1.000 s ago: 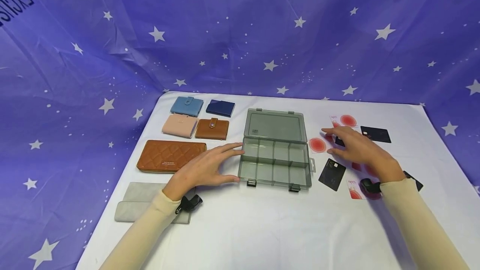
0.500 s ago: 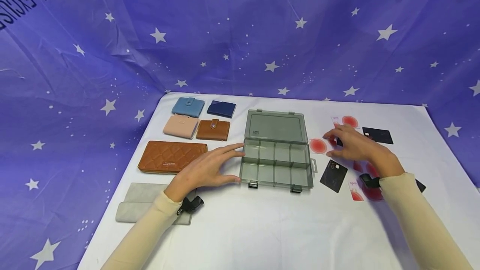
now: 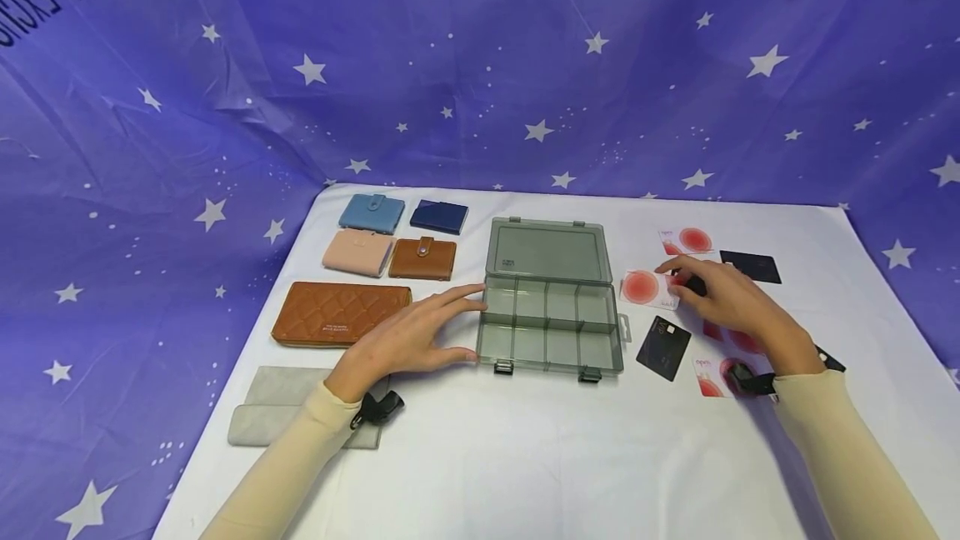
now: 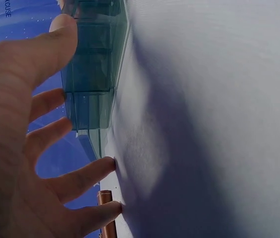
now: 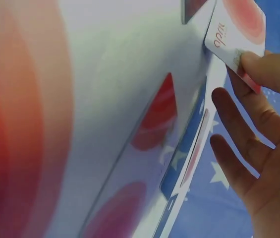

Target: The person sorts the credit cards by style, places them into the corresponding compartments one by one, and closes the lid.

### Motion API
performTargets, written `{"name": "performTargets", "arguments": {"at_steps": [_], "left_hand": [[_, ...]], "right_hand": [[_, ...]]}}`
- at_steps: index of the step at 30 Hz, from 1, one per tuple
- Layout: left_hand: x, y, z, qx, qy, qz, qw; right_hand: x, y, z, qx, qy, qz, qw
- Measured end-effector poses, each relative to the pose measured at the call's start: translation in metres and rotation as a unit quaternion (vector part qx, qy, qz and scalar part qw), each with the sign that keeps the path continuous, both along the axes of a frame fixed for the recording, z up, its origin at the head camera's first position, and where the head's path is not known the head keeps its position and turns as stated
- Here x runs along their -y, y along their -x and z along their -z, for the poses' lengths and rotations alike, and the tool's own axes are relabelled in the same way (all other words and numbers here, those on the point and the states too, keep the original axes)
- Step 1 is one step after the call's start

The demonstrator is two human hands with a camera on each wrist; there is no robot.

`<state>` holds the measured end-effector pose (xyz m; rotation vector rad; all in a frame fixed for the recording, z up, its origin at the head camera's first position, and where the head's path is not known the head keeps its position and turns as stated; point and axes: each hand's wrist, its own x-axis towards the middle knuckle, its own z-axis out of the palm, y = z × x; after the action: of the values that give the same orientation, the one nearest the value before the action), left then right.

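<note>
Seen from the head camera, with a clear grey-green divided box (image 3: 528, 344) as the clock's centre, its lid (image 3: 550, 252) lies open toward 12 on a white-covered desk (image 3: 540, 457). At 3 o'clock, just beside the box, the right hand (image 3: 720, 300) pinches a white-and-red card (image 3: 647, 288) between thumb and index finger, other fingers spread. Toward 8 o'clock, the left hand (image 3: 412, 338) is open wide and grips nothing, its fingertips at the box's edge; contact is hard to tell. A black card (image 3: 663, 347) lies near 4. A quilted brown wallet (image 3: 337, 312) sits at 9, a light-blue wallet (image 3: 372, 213) at 10, a grey wallet (image 3: 262, 423) at 8.
</note>
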<state>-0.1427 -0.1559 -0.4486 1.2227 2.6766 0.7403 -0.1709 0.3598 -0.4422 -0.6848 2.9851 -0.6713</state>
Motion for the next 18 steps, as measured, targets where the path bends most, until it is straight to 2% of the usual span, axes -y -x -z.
{"name": "performTargets", "arguments": {"at_steps": [5,10,14,18], "left_hand": [[0.000,-0.001,0.000,0.002,-0.001,-0.004,1.0000],[-0.001,-0.004,-0.001,0.002,0.003,-0.014,0.9999],[-0.002,-0.005,-0.001,-0.003,0.005,-0.015,0.9999],[-0.004,-0.005,0.000,-0.013,0.005,-0.016,0.9998]], "right_hand": [[-0.001,-0.010,-0.008,-0.051,0.031,0.024,0.9979],[0.015,-0.011,-0.022,-0.085,0.077,0.045,0.9924],[0.040,-0.011,-0.037,-0.081,0.118,0.048,0.9885],[0.069,-0.013,-0.049,-0.055,0.150,0.021,0.9870]]}}
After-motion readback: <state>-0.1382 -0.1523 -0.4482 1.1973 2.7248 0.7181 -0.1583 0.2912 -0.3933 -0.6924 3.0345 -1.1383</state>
